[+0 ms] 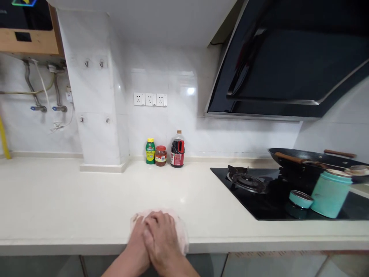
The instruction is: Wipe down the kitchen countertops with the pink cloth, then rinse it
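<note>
A pale pink cloth [181, 231] lies bunched at the front edge of the white counter, with part of it hanging over the edge. My left hand [138, 236] presses on the cloth from the left, its fingers bent and partly hidden. Close against it, my right hand [163, 236] overlaps its fingers and also bears down on the cloth. The fingers of both hands are closed and drawn together. The palms are out of sight, and the hands look slightly blurred.
Against the wall stand a green bottle with a yellow cap [150, 152], a red-lidded jar [160, 156] and a dark sauce bottle [177, 151]. The right side holds a gas hob [268, 204] with a wok [311, 157], a turquoise canister [331, 195] and its lid [300, 199]. A range hood [276, 69] overhangs them.
</note>
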`<state>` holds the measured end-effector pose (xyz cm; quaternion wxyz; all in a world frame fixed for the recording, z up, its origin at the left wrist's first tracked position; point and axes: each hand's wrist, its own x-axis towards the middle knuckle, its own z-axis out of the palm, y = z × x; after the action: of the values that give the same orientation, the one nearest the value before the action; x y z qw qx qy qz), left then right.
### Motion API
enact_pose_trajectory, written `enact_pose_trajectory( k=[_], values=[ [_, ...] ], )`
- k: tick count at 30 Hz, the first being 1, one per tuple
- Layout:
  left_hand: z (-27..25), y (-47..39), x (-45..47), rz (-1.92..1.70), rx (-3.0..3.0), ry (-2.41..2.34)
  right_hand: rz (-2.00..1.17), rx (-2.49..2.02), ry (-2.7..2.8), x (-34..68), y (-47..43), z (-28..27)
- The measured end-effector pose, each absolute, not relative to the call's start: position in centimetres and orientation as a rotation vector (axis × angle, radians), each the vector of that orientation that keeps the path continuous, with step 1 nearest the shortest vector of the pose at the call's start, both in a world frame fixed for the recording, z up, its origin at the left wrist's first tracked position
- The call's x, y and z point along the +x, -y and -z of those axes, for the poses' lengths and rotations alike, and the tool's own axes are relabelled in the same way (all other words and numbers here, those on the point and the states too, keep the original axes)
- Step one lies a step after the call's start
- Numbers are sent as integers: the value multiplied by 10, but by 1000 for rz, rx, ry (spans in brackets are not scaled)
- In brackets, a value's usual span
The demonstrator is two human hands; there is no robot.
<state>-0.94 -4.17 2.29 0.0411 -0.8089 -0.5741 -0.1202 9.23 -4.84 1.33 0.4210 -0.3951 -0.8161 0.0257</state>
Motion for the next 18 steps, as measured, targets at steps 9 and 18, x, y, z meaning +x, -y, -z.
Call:
enact_pose_trajectory(
  k=[9,18],
  values=[
    [-5,63,-81,229,-2266,1822,103,-612,2398,94,40,9],
    [-39,38,8,195,-2760,1612,261,-1052,1917,268,8,24]
  ],
)
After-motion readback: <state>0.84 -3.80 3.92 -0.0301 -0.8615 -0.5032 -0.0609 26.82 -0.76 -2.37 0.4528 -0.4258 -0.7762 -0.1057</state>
